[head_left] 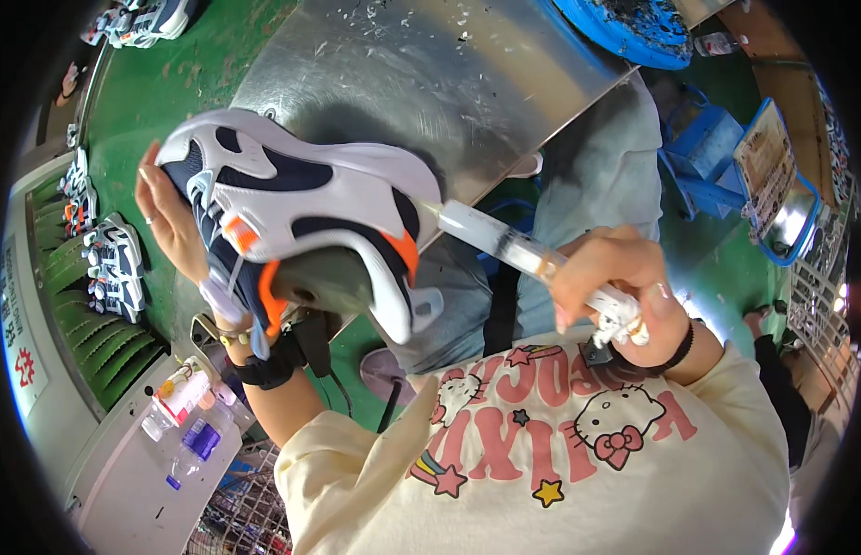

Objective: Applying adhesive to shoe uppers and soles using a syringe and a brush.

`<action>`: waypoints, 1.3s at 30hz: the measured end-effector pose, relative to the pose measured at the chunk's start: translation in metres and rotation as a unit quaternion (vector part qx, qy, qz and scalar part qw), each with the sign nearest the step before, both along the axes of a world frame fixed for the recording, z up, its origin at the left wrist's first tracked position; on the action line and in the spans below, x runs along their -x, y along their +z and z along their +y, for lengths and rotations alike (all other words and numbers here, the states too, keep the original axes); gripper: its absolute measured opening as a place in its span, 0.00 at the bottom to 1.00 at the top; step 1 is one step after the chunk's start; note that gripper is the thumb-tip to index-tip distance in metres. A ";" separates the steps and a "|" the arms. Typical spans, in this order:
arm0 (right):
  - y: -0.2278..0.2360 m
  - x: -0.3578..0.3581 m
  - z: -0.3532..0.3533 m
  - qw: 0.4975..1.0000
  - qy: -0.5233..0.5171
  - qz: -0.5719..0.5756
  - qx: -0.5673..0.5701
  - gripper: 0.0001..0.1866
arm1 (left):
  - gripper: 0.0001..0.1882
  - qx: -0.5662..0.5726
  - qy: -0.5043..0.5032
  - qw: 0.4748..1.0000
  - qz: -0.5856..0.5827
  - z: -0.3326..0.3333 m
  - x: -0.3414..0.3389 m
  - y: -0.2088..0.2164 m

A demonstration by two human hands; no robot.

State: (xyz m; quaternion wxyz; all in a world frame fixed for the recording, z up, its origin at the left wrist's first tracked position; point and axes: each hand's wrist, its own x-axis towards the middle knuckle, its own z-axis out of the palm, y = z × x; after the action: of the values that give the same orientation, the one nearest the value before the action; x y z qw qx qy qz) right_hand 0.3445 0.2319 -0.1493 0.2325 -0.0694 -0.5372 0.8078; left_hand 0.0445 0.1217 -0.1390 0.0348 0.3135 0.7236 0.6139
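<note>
A white, navy and orange sneaker (292, 194) is held up on its side, its sole turned away and its opening toward me. My left hand (174, 222) grips it from the toe and tongue side, with the palm and some fingers hidden behind it. My right hand (620, 277) is closed around a clear syringe (495, 239) with a white crumpled wad (619, 319) at its back end. The syringe's tip meets the shoe near the heel, where upper and sole join; whether it touches I cannot tell.
Beneath the shoe is a metal-topped table (384, 74) with scraps on it. A blue basin (634, 32) stands at its far right. Several sneakers (116, 268) line a green conveyor (70, 319) at left. Bottles (195, 444) sit lower left; a blue stool (708, 153) stands right.
</note>
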 end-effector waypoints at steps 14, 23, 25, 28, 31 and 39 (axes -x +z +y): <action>0.003 0.029 -0.013 0.990 0.016 -0.108 -0.088 0.34 | 0.19 0.047 0.187 0.943 -0.270 -0.143 -0.073 0.001; 0.006 0.026 -0.030 0.993 0.000 -0.111 -0.035 0.34 | 0.20 0.058 0.145 0.885 -0.439 -0.167 -0.146 0.020; 0.008 0.022 -0.030 0.993 0.000 -0.110 -0.032 0.35 | 0.22 0.066 0.122 0.876 -0.462 -0.163 -0.156 0.019; 0.010 0.018 -0.031 0.994 -0.003 -0.110 -0.027 0.35 | 0.28 0.063 0.030 0.859 -0.508 -0.159 -0.167 0.017; 0.012 0.015 -0.032 0.994 -0.012 -0.110 -0.021 0.35 | 0.36 0.056 -0.017 0.851 -0.522 -0.143 -0.173 0.003; 0.025 0.001 -0.027 0.990 0.010 -0.142 -0.017 0.36 | 0.38 0.027 -0.105 0.813 -0.572 -0.112 -0.174 -0.003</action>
State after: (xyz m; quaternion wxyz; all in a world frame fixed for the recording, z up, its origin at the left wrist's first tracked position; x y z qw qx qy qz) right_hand 0.3431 0.2046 -0.1241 0.1468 -0.1747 -0.5788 0.7829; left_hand 0.2190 0.0097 -0.1420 0.5154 -0.0215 0.5522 0.6549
